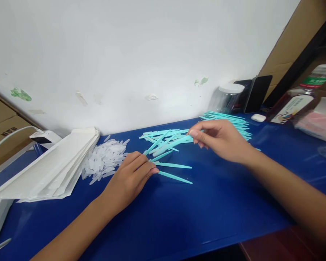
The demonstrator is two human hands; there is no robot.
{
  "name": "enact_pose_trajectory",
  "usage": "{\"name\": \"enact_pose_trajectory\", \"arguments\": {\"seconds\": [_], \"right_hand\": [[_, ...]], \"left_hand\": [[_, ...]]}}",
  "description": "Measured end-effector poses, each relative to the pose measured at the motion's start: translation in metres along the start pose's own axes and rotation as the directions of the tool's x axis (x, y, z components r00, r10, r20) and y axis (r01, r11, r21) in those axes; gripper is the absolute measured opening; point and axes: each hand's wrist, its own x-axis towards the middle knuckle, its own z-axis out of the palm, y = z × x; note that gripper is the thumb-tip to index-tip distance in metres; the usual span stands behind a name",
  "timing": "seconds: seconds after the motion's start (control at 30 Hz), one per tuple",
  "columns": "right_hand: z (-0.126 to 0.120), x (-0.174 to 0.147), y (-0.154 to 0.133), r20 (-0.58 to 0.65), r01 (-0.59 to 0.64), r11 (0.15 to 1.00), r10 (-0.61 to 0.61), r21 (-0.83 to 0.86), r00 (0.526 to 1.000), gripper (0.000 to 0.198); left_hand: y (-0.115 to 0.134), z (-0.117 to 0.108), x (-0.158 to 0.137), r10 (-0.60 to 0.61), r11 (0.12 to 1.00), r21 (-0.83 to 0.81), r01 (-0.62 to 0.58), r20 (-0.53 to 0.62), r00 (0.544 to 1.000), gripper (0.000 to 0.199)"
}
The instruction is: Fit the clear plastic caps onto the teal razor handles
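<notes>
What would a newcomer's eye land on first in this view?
Probably the bright teal sticks fanning out from the left hand over the blue table, and another stick pinched in the right hand. Next, the heap of small whitish pieces farther left, beside a stack of white packets.

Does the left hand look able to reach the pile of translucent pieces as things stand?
Probably yes: the translucent pieces lie close beside the left hand with nothing visible between them, though it holds several turquoise sticks and might need free fingers first.
</notes>
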Motion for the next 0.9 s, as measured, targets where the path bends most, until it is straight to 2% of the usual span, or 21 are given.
{"name": "enact_pose_trajectory", "arguments": {"seconds": [0.1, 0.3, 0.4, 0.57, 0.77, 0.83, 0.9], "right_hand": [[-0.001, 0.002, 0.001, -0.119, -0.015, 1.0, 0.015, 0.0, 0.993, 0.041], [0.008, 0.001, 0.0, -0.181, -0.009, 1.0, 0.008, -0.003, 0.983, 0.032], [0.01, 0.0, 0.002, -0.153, 0.012, 1.0, -0.013, -0.01, 0.988, 0.029], [0.012, -0.005, 0.003, -0.061, 0.117, 0.991, -0.121, -0.058, 0.991, 0.02], [0.023, -0.01, -0.002, 0.001, 0.142, 0.99, -0.142, 0.005, 0.99, 0.017], [0.027, -0.01, -0.003, 0.028, 0.139, 0.99, -0.139, -0.018, 0.99, 0.019], [0.029, -0.01, -0.004, 0.005, 0.174, 0.979, -0.175, -0.101, 0.985, 0.02]], "left_hand": [[0.006, -0.001, 0.003, 0.062, 0.998, 0.012, -0.062, -0.034, 0.997, 0.004], [0.019, -0.003, 0.007, 0.139, 0.99, 0.04, -0.138, -0.014, 0.99, 0.006], [0.026, -0.003, 0.009, 0.164, 0.983, 0.085, -0.164, -0.002, 0.986, 0.009], [0.037, -0.002, 0.013, 0.21, 0.968, 0.144, -0.206, -0.014, 0.978, 0.008], [0.042, -0.002, 0.014, 0.219, 0.971, 0.087, -0.223, 0.052, 0.974, 0.016], [0.042, -0.002, 0.012, 0.217, 0.974, 0.058, -0.221, 0.064, 0.974, 0.016], [0.038, -0.002, 0.01, 0.217, 0.974, 0.052, -0.22, 0.051, 0.975, 0.012]]}}
